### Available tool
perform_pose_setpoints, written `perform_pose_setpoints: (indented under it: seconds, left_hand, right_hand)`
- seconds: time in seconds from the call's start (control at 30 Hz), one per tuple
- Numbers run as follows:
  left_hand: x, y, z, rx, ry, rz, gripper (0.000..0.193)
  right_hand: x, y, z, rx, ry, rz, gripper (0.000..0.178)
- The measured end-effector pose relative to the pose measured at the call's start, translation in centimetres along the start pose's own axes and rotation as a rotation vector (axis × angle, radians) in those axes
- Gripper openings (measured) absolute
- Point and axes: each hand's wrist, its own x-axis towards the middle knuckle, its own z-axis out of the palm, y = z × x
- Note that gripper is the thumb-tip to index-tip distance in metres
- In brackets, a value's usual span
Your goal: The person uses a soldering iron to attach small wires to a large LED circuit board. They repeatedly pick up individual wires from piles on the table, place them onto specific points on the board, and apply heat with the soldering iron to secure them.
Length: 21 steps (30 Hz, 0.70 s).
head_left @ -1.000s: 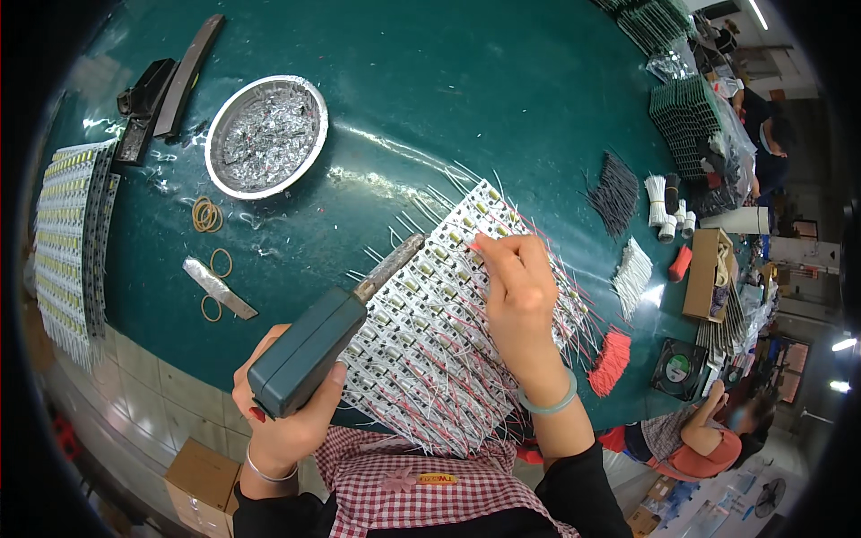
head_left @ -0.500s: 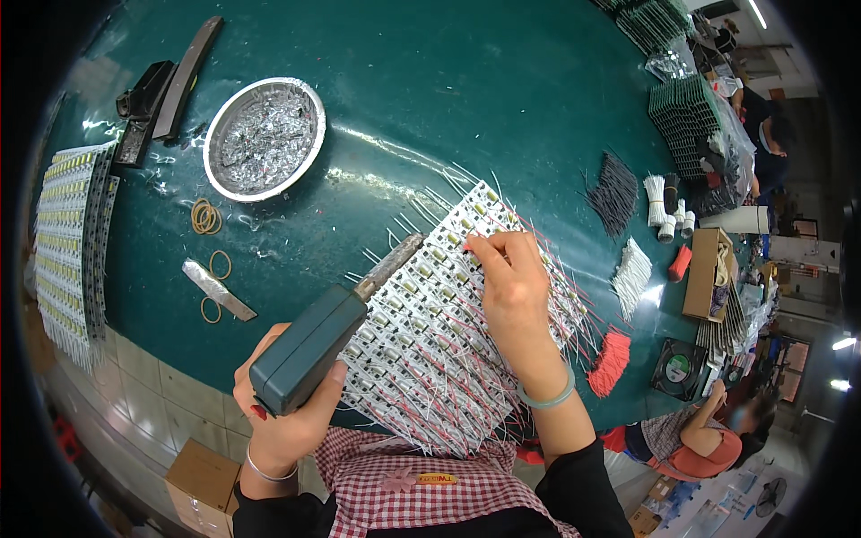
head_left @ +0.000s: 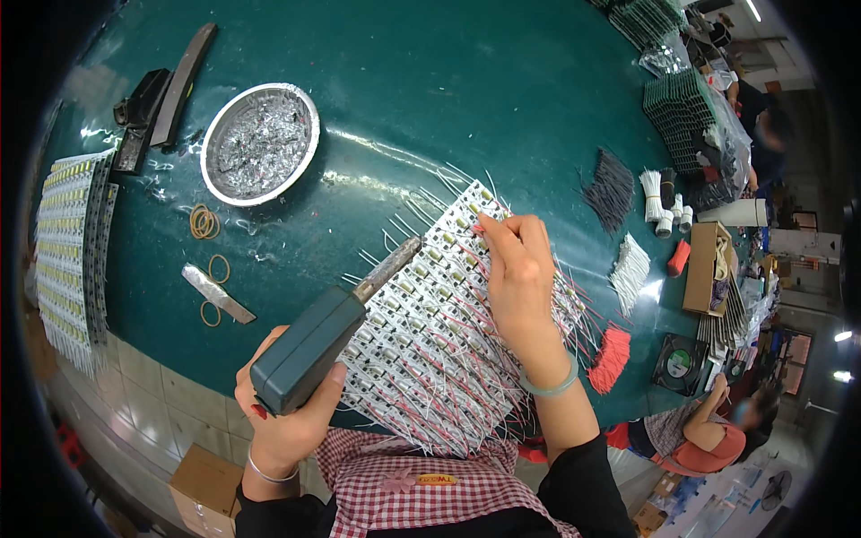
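My left hand [head_left: 300,417] is wrapped around a dark green soldering gun [head_left: 309,350]. Its metal tip reaches to the upper left edge of a panel of small white circuit boards [head_left: 404,332], where it touches or hovers just over the edge; I cannot tell which. Over the panel's far part, my right hand [head_left: 522,269] pinches a thin red wire [head_left: 478,230] at the board surface. Many red and white wires trail from the panel's rows toward me and to the right. White wire ends stick out past its upper left edge.
Left of the panel are a metal bar [head_left: 218,293], rubber bands [head_left: 204,221] and a bowl [head_left: 315,139] of silvery scraps. A board stack [head_left: 72,260] stands at far left. Bundles of black [head_left: 612,190], white [head_left: 630,273] and red wires [head_left: 610,359] lie right. Other people sit beyond.
My right hand has shifted slightly right, with the red wire still at its fingertips. The soldering gun has barely moved.
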Motion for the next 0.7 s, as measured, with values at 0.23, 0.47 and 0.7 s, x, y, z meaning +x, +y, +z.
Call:
perform_pose_setpoints:
  seconds: [0.23, 0.47, 0.7]
  left_hand:
    - [0.01, -0.11, 0.18, -0.015, 0.011, -0.040, 0.029]
    - [0.07, -0.13, 0.19, -0.009, 0.008, -0.017, 0.028]
    - [0.14, -0.31, 0.36, -0.005, -0.004, 0.004, 0.028]
  right_hand:
    - [0.02, 0.29, 0.32, 0.028, -0.005, 0.029, 0.024]
    - [-0.16, 0.43, 0.38, 0.096, 0.002, 0.059, 0.023]
    - [-0.09, 0.52, 0.10, 0.059, 0.002, 0.019, 0.024]
